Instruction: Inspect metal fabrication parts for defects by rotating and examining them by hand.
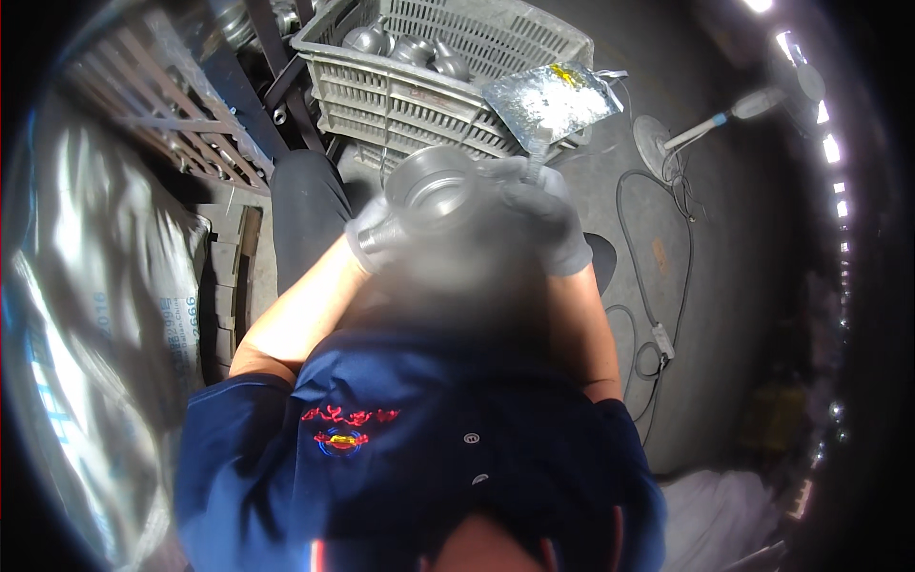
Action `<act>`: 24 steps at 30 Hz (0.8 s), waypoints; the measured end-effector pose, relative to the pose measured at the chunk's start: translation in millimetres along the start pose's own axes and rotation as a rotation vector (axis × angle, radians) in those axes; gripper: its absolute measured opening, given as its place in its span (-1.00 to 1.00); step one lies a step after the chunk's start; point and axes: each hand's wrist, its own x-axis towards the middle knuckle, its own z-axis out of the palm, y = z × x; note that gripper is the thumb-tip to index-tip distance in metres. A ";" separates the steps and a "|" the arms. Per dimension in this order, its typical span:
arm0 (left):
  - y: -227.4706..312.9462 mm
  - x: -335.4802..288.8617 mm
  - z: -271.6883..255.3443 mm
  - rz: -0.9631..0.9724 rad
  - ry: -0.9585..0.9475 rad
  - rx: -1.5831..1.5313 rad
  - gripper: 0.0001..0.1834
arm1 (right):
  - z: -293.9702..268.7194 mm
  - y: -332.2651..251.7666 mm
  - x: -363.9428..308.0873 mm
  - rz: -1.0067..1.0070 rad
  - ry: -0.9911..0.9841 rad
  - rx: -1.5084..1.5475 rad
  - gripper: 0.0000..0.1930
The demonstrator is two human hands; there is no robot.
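My left hand (pixel 374 225), in a pale glove, is closed around a grey round pipe fitting (pixel 434 186). The fitting has a wide open mouth that faces up, and a narrower threaded stub juts out beside my left palm. Level with it, my gloved right hand (pixel 560 224) has its fingers curled in. A small ridged, pale piece (pixel 536 157) stands up from those fingers; its lower part and kind are hidden. A dark grey blur covers the space between and below my hands.
A grey plastic crate (pixel 400 100) ahead holds several metal-coloured fittings (pixel 415 50). A shiny silver bag (pixel 558 100) lies over its right corner. White sacks (pixel 105 315) stand at left near a metal rack (pixel 181 105). A fan (pixel 658 148) and a cable (pixel 624 238) are at right.
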 end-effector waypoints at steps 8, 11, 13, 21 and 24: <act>-13.1 -2.2 -1.1 -0.017 -0.056 -0.395 -0.36 | -28.4 51.8 11.6 0.000 0.269 0.036 -0.65; -9.5 -0.2 -7.4 0.049 -0.067 -0.313 -0.38 | -21.3 83.2 -4.0 -0.037 0.359 0.122 -0.76; -9.6 1.8 -9.6 0.091 -0.030 -0.300 -0.40 | -5.1 100.8 -10.5 -0.059 0.402 -0.228 -0.75; 3.2 4.7 2.4 0.285 -0.124 -0.324 -0.42 | 49.2 79.1 -35.7 0.309 0.057 0.250 -0.73; 11.5 1.6 2.8 0.323 -0.166 -0.178 -0.22 | 55.0 68.8 -32.9 0.209 0.115 0.296 -0.73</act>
